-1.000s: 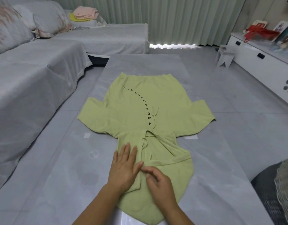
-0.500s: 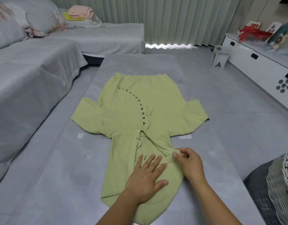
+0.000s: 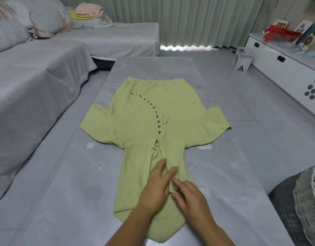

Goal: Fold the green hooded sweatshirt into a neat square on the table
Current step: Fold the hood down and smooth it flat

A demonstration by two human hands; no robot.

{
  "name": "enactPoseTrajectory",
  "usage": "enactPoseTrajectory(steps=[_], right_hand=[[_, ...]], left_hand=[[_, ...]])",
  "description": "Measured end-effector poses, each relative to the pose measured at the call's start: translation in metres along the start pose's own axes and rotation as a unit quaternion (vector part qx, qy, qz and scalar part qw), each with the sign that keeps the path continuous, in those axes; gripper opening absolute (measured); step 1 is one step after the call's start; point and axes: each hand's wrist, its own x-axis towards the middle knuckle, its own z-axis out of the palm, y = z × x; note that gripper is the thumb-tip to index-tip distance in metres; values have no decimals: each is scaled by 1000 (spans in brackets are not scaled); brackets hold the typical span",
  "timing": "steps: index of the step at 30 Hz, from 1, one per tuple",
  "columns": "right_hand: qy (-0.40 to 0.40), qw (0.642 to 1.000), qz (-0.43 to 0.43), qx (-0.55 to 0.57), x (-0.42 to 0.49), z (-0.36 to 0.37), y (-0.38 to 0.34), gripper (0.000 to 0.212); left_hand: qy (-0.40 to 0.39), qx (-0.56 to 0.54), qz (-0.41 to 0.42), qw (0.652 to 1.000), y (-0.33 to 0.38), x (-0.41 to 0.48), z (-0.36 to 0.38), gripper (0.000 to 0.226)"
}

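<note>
Green sweatshirt (image 3: 179, 107) lies flat, front up, along the middle of a glossy grey worktop (image 3: 64, 201). Its hood (image 3: 135, 174) lies under the grip; body, short sleeves and hem spread beyond it. A drawstring (image 3: 164, 126) and an arc of black lettering (image 3: 151, 108) run just beyond the fingertips.

Left hand (image 3: 156, 189): grip wide, fingers straight, palm pressing flat on the hood. Right hand (image 3: 192, 199): touching the left, fingers curled against a ridge of cloth; cannot tell whether it pinches the ridge.

Room: grey tiled floor (image 3: 250, 103) round the worktop. Left of the grip, a sofa (image 3: 29, 77) under grey covers, with pillows (image 3: 46, 16) and folded pink and yellow clothes (image 3: 89, 10) at its far end. Far beyond, a pale pleated curtain (image 3: 188, 18). Right of the grip, a white cabinet (image 3: 286, 71), a small white stool (image 3: 242, 59) and, nearer, a white woven basket (image 3: 309, 197).
</note>
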Motion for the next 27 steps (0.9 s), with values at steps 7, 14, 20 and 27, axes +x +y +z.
enactPoseTrajectory(steps=[7,14,20,27], right_hand=[[9,997,-4,-82,-10,-23,22,32],[15,992,-40,-118,-13,-31,13,21],[-8,984,172,-49,-18,-29,11,29],[-43,953,300,22,-31,-41,-4,7]], left_hand=[[78,-127,-24,989,-8,1,-3,36],[34,-167,-71,983,1,3,-14,37],[-13,-135,-69,988,3,8,-14,24],[3,-111,-57,992,6,7,-13,30]])
